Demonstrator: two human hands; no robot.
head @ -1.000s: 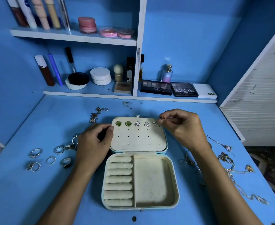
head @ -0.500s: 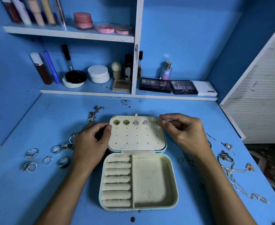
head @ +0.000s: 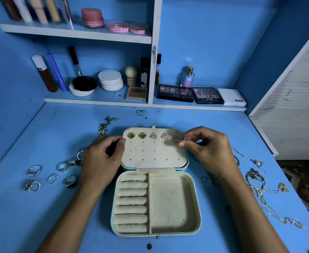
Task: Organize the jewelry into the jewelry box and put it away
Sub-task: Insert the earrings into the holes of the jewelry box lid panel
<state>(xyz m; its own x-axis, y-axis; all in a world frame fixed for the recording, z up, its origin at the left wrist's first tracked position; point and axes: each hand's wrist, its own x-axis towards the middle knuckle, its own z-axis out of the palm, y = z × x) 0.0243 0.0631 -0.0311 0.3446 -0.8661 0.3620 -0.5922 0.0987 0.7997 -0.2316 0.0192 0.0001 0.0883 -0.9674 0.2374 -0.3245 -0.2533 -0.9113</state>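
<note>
A jewelry box [head: 155, 232] is lying open on a blue desk [head: 40, 216], and by the look of things the sorting is only just getting under way. Nearest the camera, the box's base is standing bare: the ring rolls [head: 131, 201] on its left are holding no rings, and the open tray [head: 170, 203] on its right is holding nothing. Beyond the hinge, the lid's earring panel [head: 154, 154] is carrying five studs along its top row — two green ones [head: 136, 135], two silver triangular ones [head: 158, 136] and a star-shaped stud [head: 175, 135] at the right end; the lower rows of holes are sitting unfilled. The left hand [head: 102, 161] is bracing the panel's left edge, fingers curled against it, while the right hand [head: 208, 152] is hovering at the panel's upper right corner, thumb and forefinger pinched close together just beside the star stud; whether something tiny is clamped between them cannot be told. Left of the box, a scatter of rings [head: 52, 175] is waiting on the desk, and to the right, tangled chains and bracelets [head: 259, 187] are trailing toward the edge. Farther back, loose earrings [head: 106, 125] are lying near the shelf. Most of the work appears to be remaining: the rings, the chains, the rest of the earrings, then closing the box and stowing it. At the rear, shelves [head: 88, 33] of cosmetics are lining the blue wall
</note>
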